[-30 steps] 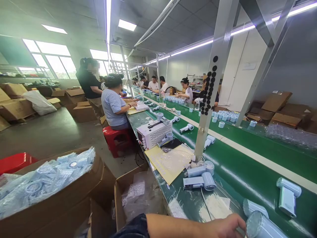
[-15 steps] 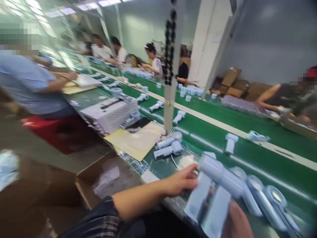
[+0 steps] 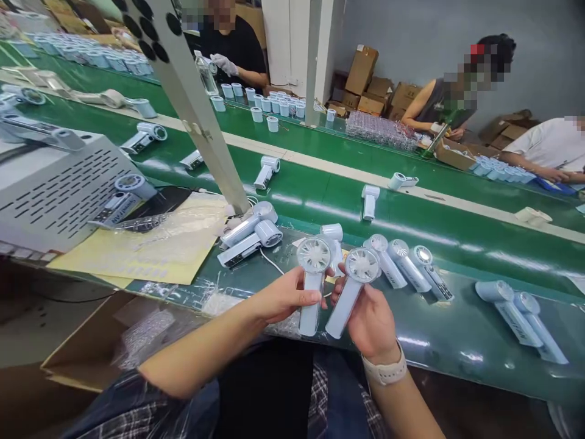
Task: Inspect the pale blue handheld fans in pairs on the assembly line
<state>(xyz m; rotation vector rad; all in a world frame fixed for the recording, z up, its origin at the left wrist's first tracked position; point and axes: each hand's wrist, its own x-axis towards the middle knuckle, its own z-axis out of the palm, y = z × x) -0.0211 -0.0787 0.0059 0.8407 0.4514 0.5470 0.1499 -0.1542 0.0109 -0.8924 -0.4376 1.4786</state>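
Two light blue handheld fans are held side by side over the near edge of the bench. My left hand point(image 3: 286, 297) is closed around the handle of the left handheld fan point(image 3: 311, 311), thumb across its front. My right hand point(image 3: 372, 320) grips the right handheld fan point(image 3: 342, 308), which leans with its head to the right. Both round grilles face me. Behind them stands another light blue fan point(image 3: 332, 233), partly hidden. Just right of my hands, several fans point(image 3: 406, 268) lie in a row on the bench, and two more fans point(image 3: 514, 311) lie farther right.
A green conveyor point(image 3: 320, 183) carries scattered fans beyond the bench. To the left are a slanted metal post point(image 3: 205, 146), a white vented box point(image 3: 68, 189), yellow sheets point(image 3: 178, 244) and two fans point(image 3: 251, 235). An open carton point(image 3: 91, 347) sits below. Co-workers sit across the belt.
The view has swung right and steadied. The two fans, earlier close together with handles toward me and blurred, are now apart, one in each hand, grilles facing me.
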